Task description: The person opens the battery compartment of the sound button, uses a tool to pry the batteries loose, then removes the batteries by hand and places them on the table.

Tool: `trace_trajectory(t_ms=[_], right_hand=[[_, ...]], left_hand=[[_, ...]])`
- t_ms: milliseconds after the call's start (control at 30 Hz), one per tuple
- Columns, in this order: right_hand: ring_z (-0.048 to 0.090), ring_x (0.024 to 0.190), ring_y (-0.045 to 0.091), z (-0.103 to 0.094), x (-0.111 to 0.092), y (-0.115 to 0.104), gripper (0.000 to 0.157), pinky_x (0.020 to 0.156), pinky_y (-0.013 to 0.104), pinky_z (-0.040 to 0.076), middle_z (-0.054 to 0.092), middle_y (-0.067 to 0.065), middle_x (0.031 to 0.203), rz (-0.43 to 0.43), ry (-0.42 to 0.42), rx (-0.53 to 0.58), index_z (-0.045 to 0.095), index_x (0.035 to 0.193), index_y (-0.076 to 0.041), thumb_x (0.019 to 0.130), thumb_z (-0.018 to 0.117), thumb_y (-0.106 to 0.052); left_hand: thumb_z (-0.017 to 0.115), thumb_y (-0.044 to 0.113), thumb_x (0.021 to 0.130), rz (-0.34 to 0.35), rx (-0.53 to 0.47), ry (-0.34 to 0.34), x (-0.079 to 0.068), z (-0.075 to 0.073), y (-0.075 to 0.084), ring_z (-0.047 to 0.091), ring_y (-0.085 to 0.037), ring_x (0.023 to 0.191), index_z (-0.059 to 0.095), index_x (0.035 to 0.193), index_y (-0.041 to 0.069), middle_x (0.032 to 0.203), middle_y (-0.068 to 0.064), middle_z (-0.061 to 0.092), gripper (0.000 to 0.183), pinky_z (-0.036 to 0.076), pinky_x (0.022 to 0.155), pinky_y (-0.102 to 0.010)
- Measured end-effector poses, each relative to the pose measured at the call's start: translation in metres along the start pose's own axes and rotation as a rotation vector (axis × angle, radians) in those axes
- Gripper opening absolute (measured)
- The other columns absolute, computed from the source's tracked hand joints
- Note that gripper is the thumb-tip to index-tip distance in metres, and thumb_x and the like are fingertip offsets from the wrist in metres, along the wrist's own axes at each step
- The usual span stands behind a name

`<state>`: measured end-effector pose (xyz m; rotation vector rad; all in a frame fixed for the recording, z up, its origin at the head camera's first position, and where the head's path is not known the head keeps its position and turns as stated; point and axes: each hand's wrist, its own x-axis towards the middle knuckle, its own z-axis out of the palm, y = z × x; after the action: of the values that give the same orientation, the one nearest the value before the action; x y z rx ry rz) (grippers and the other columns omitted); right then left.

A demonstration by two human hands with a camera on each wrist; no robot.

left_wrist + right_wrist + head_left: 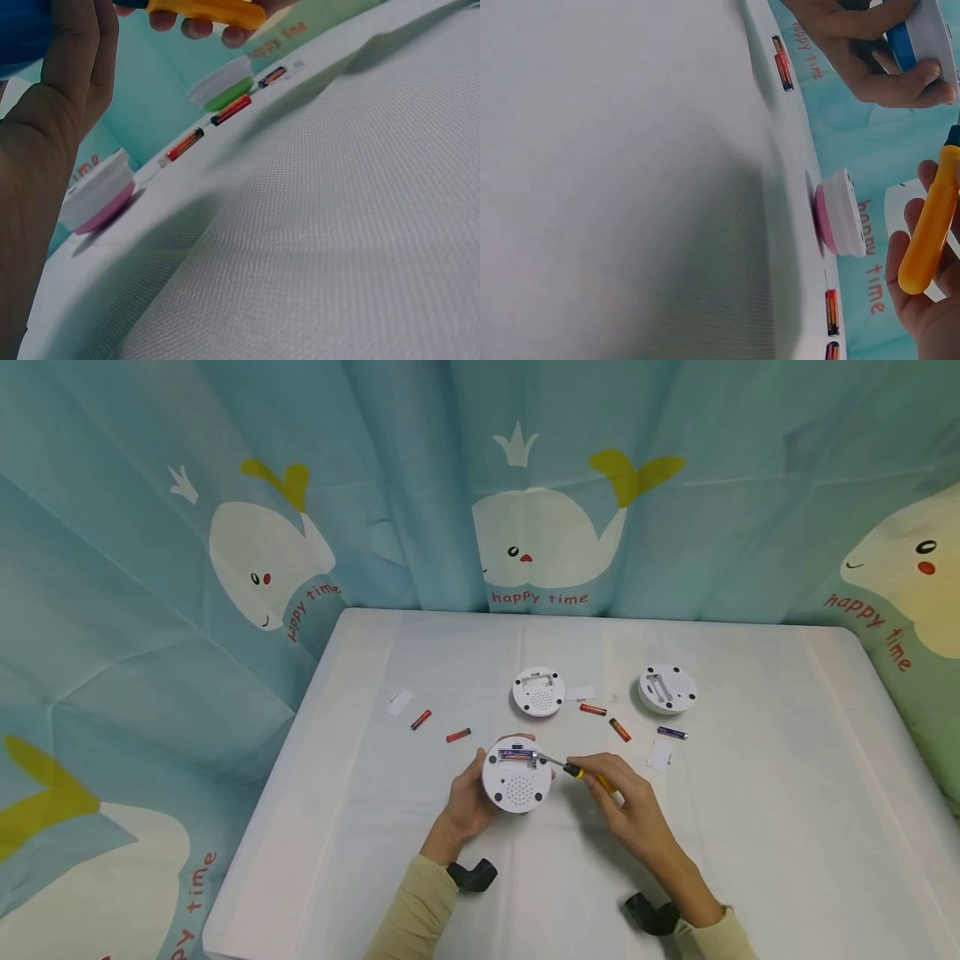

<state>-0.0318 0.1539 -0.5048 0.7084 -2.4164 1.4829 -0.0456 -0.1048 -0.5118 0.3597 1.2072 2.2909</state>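
Note:
My left hand [468, 802] grips a round white device [519, 793] by its edge, raised over the table. Its perforated face with dark feet is turned up, and a blue side [902, 46] shows in the right wrist view. Purple battery casing [516, 754] is visible in the device's slot. In my right hand [630, 802] is a screwdriver with a yellow handle [930, 225], held between thumb and fingers. The screwdriver's metal shaft [553, 762] reaches to the right end of the slot; whether its tip touches the battery, I cannot tell.
Two similar devices, one pink-based [109, 199] and one green-based [229, 94], lie behind with slots facing up. Around them are red batteries [421, 720], a red-and-black battery [620, 730], a purple battery [672, 732] and small white covers [401, 702] on the white table [360, 860].

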Motion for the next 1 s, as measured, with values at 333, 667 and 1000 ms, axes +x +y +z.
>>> trace_trajectory(t_ms=[333,667,1000], right_hand=[[0.061,0.108,0.003,0.002,-0.012,-0.001,0.037,0.098,0.006,0.043,0.073,-0.002,0.117,0.085,0.034,-0.054,0.071,0.128,-0.015,0.098,0.065,0.005],[0.063,0.104,0.005,0.005,-0.022,0.007,0.037,0.101,0.001,0.036,0.074,0.003,0.109,0.128,0.105,-0.136,0.072,0.122,-0.008,0.092,0.067,0.012],[0.065,0.100,0.023,0.004,-0.024,0.010,0.029,0.089,0.030,0.049,0.075,0.003,0.108,0.194,0.014,-0.318,0.075,0.115,-0.009,0.091,0.070,0.008]], left_hand=[[0.040,0.075,0.098,-0.008,0.015,0.072,-0.003,-0.001,-0.002,0.066,-0.011,0.127,0.034,0.160,0.013,0.141,0.012,0.062,0.088,0.048,0.106,-0.027],[0.048,0.081,0.091,-0.022,-0.012,0.064,0.000,-0.006,-0.008,0.069,-0.017,0.125,0.036,0.158,0.014,0.140,0.009,0.065,0.096,0.050,0.104,-0.028],[0.041,0.075,0.098,0.001,0.003,0.055,-0.002,-0.003,-0.003,0.069,-0.014,0.124,0.039,0.158,0.019,0.141,0.011,0.064,0.082,0.050,0.104,-0.028]])
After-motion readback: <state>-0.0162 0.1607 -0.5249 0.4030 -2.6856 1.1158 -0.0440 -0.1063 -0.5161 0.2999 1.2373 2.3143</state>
